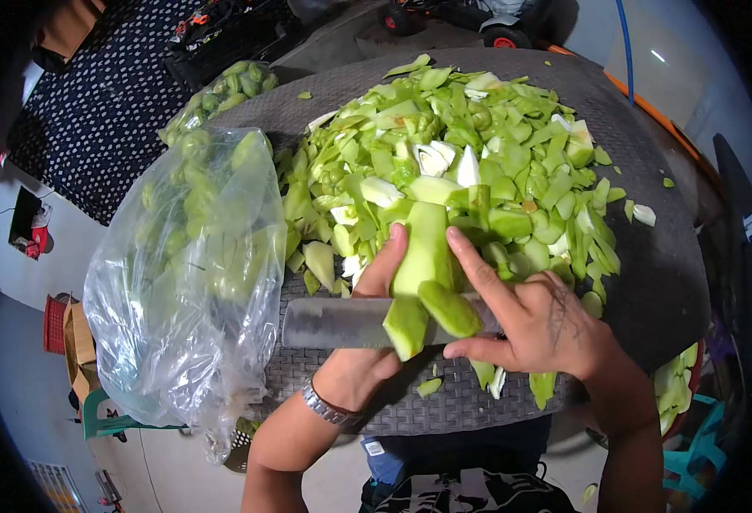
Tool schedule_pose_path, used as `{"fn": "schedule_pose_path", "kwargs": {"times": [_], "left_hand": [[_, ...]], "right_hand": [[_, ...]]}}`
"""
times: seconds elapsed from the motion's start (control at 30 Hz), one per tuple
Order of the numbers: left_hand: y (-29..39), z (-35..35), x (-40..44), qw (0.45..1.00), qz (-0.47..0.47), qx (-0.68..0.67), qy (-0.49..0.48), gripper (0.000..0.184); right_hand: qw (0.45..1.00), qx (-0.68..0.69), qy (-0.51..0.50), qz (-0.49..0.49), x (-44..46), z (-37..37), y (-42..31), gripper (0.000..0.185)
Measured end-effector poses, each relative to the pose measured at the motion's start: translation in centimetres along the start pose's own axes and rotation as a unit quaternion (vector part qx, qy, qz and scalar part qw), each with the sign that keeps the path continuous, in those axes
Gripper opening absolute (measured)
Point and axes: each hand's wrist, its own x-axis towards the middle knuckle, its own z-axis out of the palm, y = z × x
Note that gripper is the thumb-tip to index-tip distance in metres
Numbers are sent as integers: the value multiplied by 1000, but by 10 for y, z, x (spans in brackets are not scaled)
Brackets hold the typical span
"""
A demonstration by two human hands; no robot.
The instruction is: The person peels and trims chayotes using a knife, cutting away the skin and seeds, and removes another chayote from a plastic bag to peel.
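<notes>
A pale green peeled vegetable (425, 248) stands between my hands, above the knife. My left hand (380, 291), with a metal watch on the wrist, is wrapped round its left side, partly hidden behind the blade. The wide grey knife blade (333, 323) lies crosswise, its tip to the left. My right hand (534, 323) is closed at the blade's right end, index finger stretched along the vegetable; the handle is hidden. Two green peel pieces (449, 309) rest on the blade. Just beyond, a big heap of green peels and cut pieces (513, 179) covers much of the dark woven tabletop (650, 256).
A clear plastic bag (196, 291) of green vegetables lies at the table's left, with another bag (239, 81) behind it. Below the right edge is a container of green pieces (674, 385) beside a teal chair (697, 453). A cardboard box (78, 342) stands at the far left.
</notes>
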Motion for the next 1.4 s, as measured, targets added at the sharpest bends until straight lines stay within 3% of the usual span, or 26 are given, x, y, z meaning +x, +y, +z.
{"fn": "schedule_pose_path", "kwargs": {"times": [0.1,0.13,0.17,0.2,0.27,0.3,0.43,0.53,0.6,0.63,0.67,0.73,0.87,1.03,1.1,1.2,1.23,1.33,1.4], "left_hand": [[-4,-3,-6,997,-18,71,24,62],[-3,-1,-10,994,-42,78,56,62],[-1,-1,-8,996,-60,60,16,61],[1,-1,-6,996,-78,44,-23,59],[1,2,-6,998,-54,13,-12,59],[1,4,-5,999,-42,-2,-7,59],[2,0,1,999,-3,-8,38,59],[0,11,-2,990,53,8,131,59],[6,-6,-4,998,19,-48,-27,60],[2,-5,-2,999,40,-28,8,60],[1,0,-1,997,62,-10,43,59],[4,-4,1,999,29,-30,-7,59],[4,-4,1,996,-2,-74,-57,58],[1,-12,5,997,-8,-69,-18,58],[1,-6,6,996,-11,-83,22,58],[5,-11,1,997,-28,-58,-44,56],[6,-4,-2,998,-31,-55,-25,57],[5,-4,1,999,10,-28,29,60],[3,-6,5,998,28,-14,57,59]], "right_hand": [[975,-100,174,-94,15,2,29,97],[992,-50,112,19,9,-3,32,92],[989,-15,54,136,5,-12,30,87],[982,40,65,170,3,-14,36,85],[957,149,85,232,2,-22,54,81],[919,236,57,311,3,-34,43,78],[954,155,139,214,1,-20,30,85],[989,111,63,78,0,-6,14,92],[988,11,132,-81,6,7,11,98],[971,-45,176,-153,10,14,9,100],[980,-37,146,-130,6,15,4,101],[990,-31,101,-98,3,15,-1,101],[982,-46,141,-116,5,19,2,100],[984,-77,136,-87,5,14,9,96],[990,-75,119,-20,6,8,14,94],[983,-11,66,174,8,-11,29,86],[971,32,75,223,10,-19,41,82],[957,108,135,231,5,-22,50,81],[958,155,113,215,5,-23,33,84]]}}
